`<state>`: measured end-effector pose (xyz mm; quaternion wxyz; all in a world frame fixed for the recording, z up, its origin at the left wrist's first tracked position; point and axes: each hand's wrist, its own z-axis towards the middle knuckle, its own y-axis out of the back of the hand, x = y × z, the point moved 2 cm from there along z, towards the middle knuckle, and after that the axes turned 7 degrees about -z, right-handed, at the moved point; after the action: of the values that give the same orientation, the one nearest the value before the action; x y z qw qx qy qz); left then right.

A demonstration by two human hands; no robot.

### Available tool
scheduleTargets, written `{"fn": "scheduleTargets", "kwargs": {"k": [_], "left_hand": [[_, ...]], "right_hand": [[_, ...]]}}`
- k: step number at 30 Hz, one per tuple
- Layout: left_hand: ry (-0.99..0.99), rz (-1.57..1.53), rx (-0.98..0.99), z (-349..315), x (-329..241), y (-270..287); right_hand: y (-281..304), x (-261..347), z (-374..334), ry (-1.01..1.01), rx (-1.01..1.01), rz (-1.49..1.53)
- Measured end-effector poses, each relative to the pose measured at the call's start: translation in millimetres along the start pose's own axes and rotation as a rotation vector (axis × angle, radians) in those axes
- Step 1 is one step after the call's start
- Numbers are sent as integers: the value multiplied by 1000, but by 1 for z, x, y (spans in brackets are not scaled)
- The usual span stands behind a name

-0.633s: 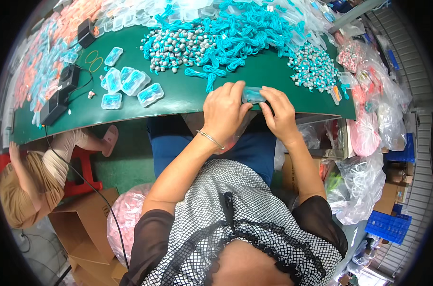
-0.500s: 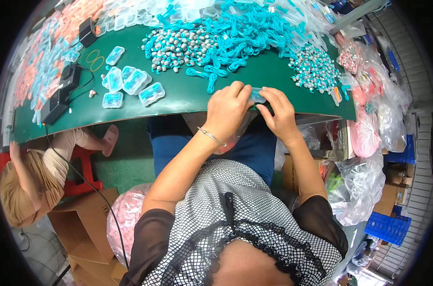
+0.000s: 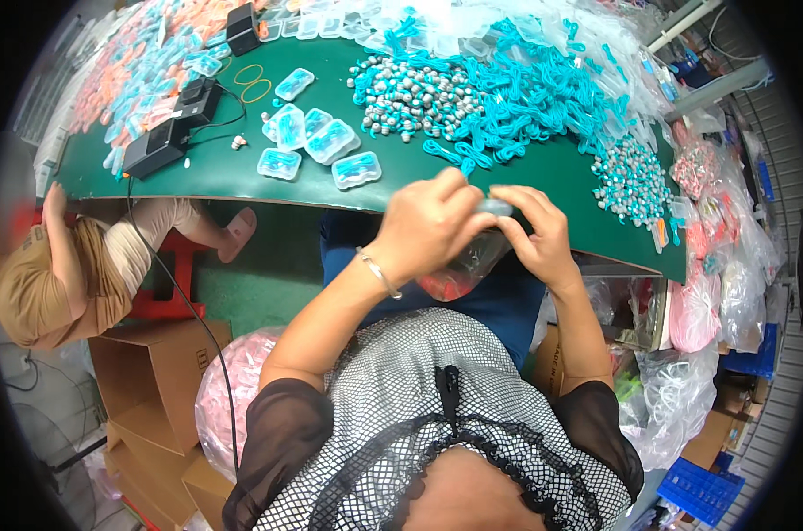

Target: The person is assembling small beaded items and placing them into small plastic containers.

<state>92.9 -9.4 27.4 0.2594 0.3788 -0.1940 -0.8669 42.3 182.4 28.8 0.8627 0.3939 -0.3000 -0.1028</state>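
Green tabletop (image 3: 242, 173) is running across the upper part of the view, carrying teal cords (image 3: 525, 88) and small clear cases (image 3: 330, 142) toward its far edge. Both hands are working together just off the near edge, over the lap. Left hand (image 3: 428, 226) and right hand (image 3: 538, 234) are pinching a small clear plastic case (image 3: 494, 208) between their fingertips, one at each end. Its long axis appears to be lying left to right, though fingers are hiding most of it. Neither hand is nearer. A clear bag (image 3: 459, 270) is hanging just below them.
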Motion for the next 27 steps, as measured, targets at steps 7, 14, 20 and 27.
{"fn": "scheduleTargets", "kwargs": {"k": [7, 14, 20, 27], "left_hand": [[291, 384, -301, 5, 99, 112], [411, 659, -113, 19, 157, 140], [387, 634, -48, 39, 159, 136], [572, 384, 55, 93, 216, 153]], "right_hand": [[-9, -8, 10, -238, -30, 128], [-5, -14, 14, -123, -105, 21], [-8, -24, 29, -151, -121, 34], [-12, -34, 27, -121, -129, -24]]}}
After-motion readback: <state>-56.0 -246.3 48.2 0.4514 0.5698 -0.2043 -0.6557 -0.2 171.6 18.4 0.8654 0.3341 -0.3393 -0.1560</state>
